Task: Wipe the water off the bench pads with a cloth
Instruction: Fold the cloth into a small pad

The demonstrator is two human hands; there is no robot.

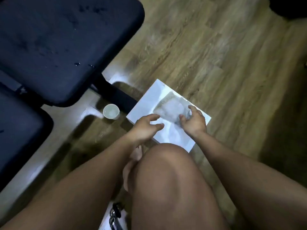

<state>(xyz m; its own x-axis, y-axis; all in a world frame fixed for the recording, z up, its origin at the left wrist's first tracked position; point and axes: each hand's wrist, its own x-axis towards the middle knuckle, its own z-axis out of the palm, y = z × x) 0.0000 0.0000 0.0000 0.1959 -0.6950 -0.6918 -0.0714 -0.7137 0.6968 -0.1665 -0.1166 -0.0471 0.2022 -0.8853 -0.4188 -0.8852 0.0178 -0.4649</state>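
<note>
A dark blue bench pad (54, 47) fills the upper left, with water drops near its front edge. A second dark pad (18, 128) lies at the left edge. A pale grey cloth (171, 108) rests on a white flat box (146, 105) on the wooden floor. My left hand (146, 127) hovers over the box's near side, fingers loosely spread and holding nothing. My right hand (192, 120) reaches over the cloth's right part with fingers curved; whether it touches the cloth is unclear.
A small white cup (111, 111) stands on the floor left of the box, beside the bench's black leg (114, 93). My bare knee (166, 171) rises in the foreground. A dark object (289, 7) sits at the top right corner.
</note>
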